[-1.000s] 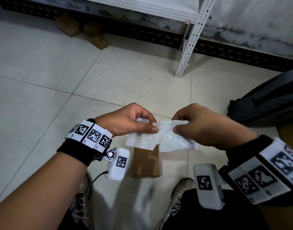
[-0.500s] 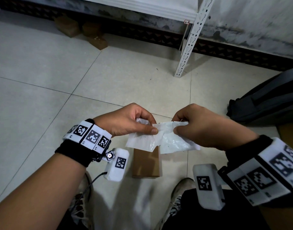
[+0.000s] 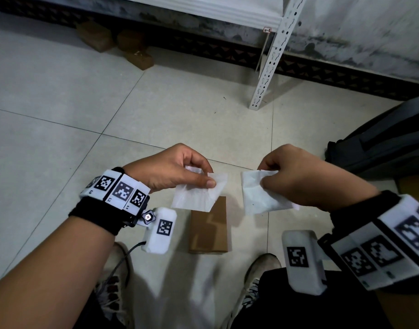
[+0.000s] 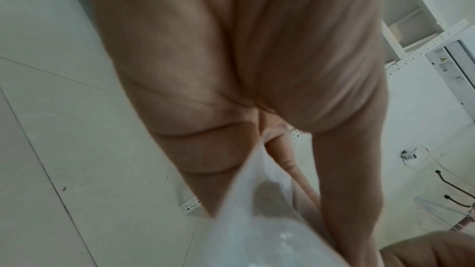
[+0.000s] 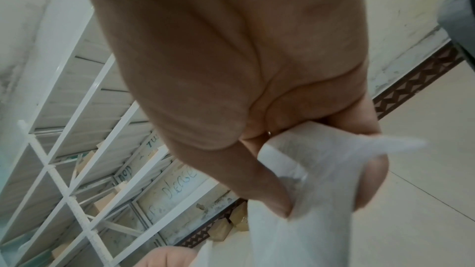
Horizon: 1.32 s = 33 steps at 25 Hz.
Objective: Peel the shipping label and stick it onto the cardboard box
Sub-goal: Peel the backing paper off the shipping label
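Half a second ago the two white sheets overlapped between the hands as one piece; now they are fully apart, with bare floor showing between them, so the peel looks finished and what is left is to stick the label down. The left hand (image 3: 170, 169) pinches one translucent sheet (image 3: 196, 195) by its upper right corner between thumb and forefinger, the other fingers curled behind it, and that sheet hangs over the far end of the cardboard box (image 3: 209, 226). The right hand (image 3: 305, 176) pinches the other, more opaque white sheet (image 3: 258, 198) near its top edge, thumb on the near face and fingers behind, and holds it to the right of the box and well above the floor. Judging by its whiter, thicker look, the right-hand piece is probably the label and the thin left-hand piece the backing, though no print shows on either face to settle it. The right-hand sheet hangs with its long axis running from upper left down to lower right, its lower corner pointing toward the right wrist. The box lies flat on the tiled floor (image 3: 61, 91) between the person's shoes, its long axis running near to far, broad top face up and uncovered except where the left sheet overhangs it. The next move calls for bringing the sticky piece over that face squarely and pressing it flat.
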{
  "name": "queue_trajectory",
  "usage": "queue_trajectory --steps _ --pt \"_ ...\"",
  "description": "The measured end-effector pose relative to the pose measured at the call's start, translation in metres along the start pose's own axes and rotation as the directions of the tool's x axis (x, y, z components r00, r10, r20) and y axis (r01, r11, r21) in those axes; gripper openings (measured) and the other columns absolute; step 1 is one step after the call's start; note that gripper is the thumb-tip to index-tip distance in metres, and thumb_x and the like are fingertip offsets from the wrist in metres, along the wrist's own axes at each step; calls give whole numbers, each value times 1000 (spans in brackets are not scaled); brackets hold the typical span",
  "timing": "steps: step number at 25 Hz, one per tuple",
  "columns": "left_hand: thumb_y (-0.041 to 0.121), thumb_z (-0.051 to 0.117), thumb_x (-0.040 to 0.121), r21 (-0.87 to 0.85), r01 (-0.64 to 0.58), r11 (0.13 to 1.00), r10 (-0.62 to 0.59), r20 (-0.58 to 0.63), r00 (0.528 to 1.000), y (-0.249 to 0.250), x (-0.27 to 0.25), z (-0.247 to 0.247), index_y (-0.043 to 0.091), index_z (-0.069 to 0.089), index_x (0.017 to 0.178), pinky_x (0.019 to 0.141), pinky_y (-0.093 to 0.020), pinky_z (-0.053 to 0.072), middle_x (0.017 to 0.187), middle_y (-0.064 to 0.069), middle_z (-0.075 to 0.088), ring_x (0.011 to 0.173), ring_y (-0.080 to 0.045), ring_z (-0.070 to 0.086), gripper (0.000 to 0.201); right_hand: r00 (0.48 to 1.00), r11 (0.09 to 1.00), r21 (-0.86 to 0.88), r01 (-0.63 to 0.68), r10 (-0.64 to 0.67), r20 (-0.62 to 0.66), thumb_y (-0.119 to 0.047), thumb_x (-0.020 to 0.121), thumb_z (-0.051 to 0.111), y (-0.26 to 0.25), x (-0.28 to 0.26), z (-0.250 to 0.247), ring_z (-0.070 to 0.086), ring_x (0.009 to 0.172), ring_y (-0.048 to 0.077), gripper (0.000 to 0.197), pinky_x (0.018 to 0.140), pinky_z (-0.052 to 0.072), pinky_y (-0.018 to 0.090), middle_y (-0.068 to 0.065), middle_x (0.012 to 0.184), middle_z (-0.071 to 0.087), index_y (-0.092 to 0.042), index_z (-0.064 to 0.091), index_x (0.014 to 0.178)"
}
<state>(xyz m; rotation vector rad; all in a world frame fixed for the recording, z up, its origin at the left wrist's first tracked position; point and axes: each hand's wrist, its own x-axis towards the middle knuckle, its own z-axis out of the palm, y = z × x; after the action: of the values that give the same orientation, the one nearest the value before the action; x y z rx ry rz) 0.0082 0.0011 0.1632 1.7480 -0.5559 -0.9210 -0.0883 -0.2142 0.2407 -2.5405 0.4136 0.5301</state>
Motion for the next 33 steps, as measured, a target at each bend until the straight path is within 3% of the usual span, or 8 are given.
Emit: queue_trajectory --steps 7,10,13,18,23,28,30,33 --pt "17 83 77 53 40 998 -39 -21 999 -7 6 5 6 79 82 62 -19 51 81 -11 76 67 -10 67 12 998 1000 -29 -5 3 -69 -7 76 54 5 6 3 69 77 26 22 60 55 31 10 79 74 -11 75 78" --pt "19 84 75 62 51 997 -50 -11 999 -13 7 6 6 80 86 66 -22 53 84 -9 78 71 -12 70 17 996 999 -32 -10 8 -85 -8 77 54 7 6 3 68 76 25 21 58 52 27 10 79 73 -10 74 80" --pt "15 87 72 61 53 997 -55 25 998 -20 8 8 10 81 90 73 -26 56 91 -10 79 80 -20 74 20 994 998 -57 7 -13 -109 -8 75 54 9 7 4 69 79 31 22 63 57 36 15 81 74 -5 74 83" --pt "5 79 79 194 24 981 -35 55 998 -30 13 11 16 82 92 74 -13 47 88 6 78 81 -1 70 17 992 996 -81 22 -32 -120 -8 75 53 12 10 5 69 81 35 23 64 59 40 18 82 73 -3 73 85" --pt "-1 74 83 67 -29 997 27 19 999 -37 16 16 6 80 100 87 -15 49 100 2 80 98 -4 72 19 991 995 -96 32 -44 -129 -9 74 53 13 9 5 68 83 39 24 68 60 44 22 84 73 0 73 86" --pt "0 81 76 46 -23 999 22 22 1000 -40 16 18 12 77 109 80 -23 56 98 -3 76 84 -11 68 35 987 993 -102 51 -65 -144 -10 72 53 13 10 7 67 92 44 31 68 59 49 28 92 72 6 71 91" --pt "0 82 74 68 -42 997 41 18 999 -40 16 18 16 76 110 85 -28 55 106 -8 75 85 -15 67 39 987 993 -103 50 -65 -145 -12 71 53 14 10 7 67 92 45 33 69 59 51 29 94 72 6 71 91" --pt "-4 83 71 26 -54 998 54 -11 998 -39 17 21 15 73 113 80 -19 53 104 -7 71 78 -8 64 47 986 992 -111 51 -68 -155 -12 70 53 15 11 8 67 79 44 31 68 59 52 28 94 72 5 70 89"
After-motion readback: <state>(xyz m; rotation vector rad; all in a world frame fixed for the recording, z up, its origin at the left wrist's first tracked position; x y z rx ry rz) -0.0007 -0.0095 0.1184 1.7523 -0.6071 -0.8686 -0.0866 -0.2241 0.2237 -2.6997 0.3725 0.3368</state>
